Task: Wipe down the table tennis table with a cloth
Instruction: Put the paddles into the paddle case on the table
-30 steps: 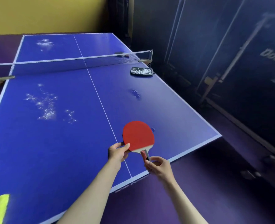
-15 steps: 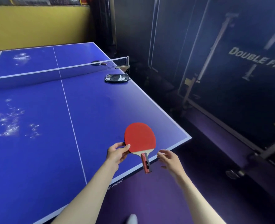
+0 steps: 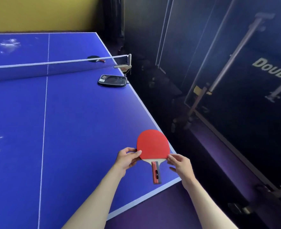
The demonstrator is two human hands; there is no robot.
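hands (image 3: 153,160) pinching red paddle (image 3: 153,144), closed black case (image 3: 113,80) near net (image 3: 54,67)

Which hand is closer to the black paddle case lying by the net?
The right hand, narrowly. It pinches the red paddle at its right edge, on the same side of the table as the black case; the left hand pinches the paddle's left edge.

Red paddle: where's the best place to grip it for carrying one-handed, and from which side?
Grip the handle, coming from the near table edge. It points toward you, straight and bare, while the left hand and right hand only pinch the red paddle by the blade's lower edges, which looks less secure.
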